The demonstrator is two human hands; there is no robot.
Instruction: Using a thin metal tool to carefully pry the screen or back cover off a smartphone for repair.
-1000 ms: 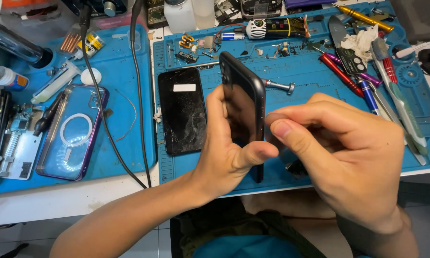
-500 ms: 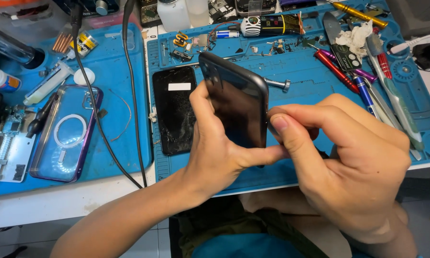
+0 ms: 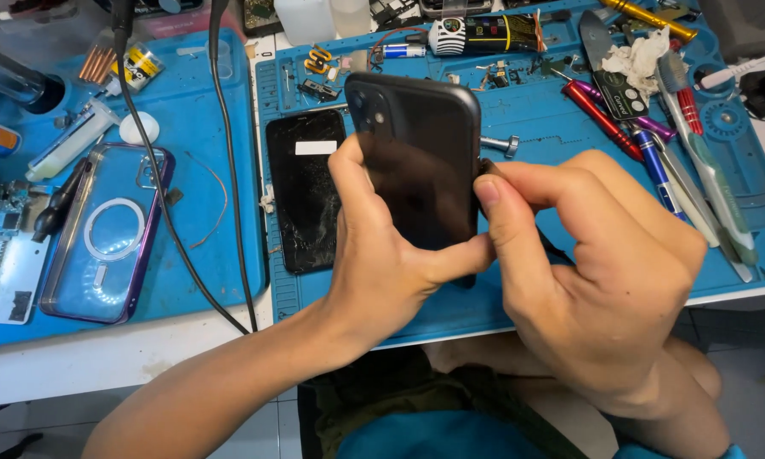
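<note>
My left hand (image 3: 381, 255) grips a black smartphone (image 3: 416, 153) upright above the blue work mat (image 3: 518, 110), its back and camera bump facing me. My right hand (image 3: 595, 272) is closed against the phone's right edge, thumb pressed near the side, pinching something small and dark that I cannot make out. A cracked black phone screen (image 3: 306, 191) lies flat on the mat just left of the held phone.
A clear purple-rimmed phone case (image 3: 106, 234) lies on the left blue mat (image 3: 195, 102), crossed by black cables (image 3: 165, 212). Screwdrivers and pens (image 3: 646, 144) lie at the right, a metal screw tool (image 3: 501, 144) behind the phone, small parts and bottles along the back.
The phone has been turned from edge-on so its back now faces me. My right hand stayed pressed at its right edge.
</note>
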